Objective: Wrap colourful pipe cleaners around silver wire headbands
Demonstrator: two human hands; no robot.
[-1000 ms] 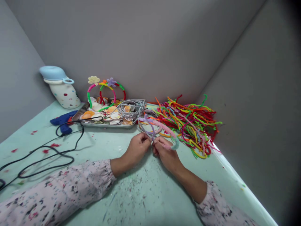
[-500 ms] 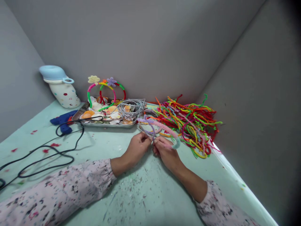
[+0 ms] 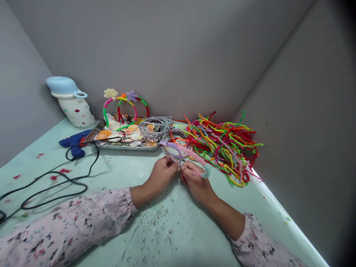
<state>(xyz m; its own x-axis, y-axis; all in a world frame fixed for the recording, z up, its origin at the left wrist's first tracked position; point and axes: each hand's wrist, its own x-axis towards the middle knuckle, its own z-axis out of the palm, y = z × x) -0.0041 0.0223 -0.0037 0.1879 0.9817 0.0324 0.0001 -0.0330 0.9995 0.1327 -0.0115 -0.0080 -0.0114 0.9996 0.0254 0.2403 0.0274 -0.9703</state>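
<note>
Between my hands is a wire ring partly wrapped in fuzzy pipe cleaners (image 3: pixel 191 154), purple at the left, then pink, then pale teal. My left hand (image 3: pixel 162 173) is closed, thumb and forefinger pinching the ring near its grey, unwrapped side. A thin loop of purple pipe cleaner (image 3: pixel 180 152) hangs off the wrapped part and runs down to my fingertips. My right hand (image 3: pixel 196 181) is also closed, pinching the ring right beside the left fingertips, with the teal and pink stretch curving over its back. Exactly which strand each fingertip grips is hidden.
Behind my hands stands a metal tray (image 3: pixel 125 148) of shells, a silver wire coil (image 3: pixel 155 128) and two finished flower rings (image 3: pixel 120 98). A heap of coloured pipe cleaners (image 3: pixel 222 142) lies right. Leftward are a blue glue gun (image 3: pixel 75 141), its black cord (image 3: pixel 55 172) and a bottle (image 3: pixel 73 105).
The wrapped ring has tilted lower and slightly left, its purple loop now more bowed. Both hands stay in nearly the same place, still pinching.
</note>
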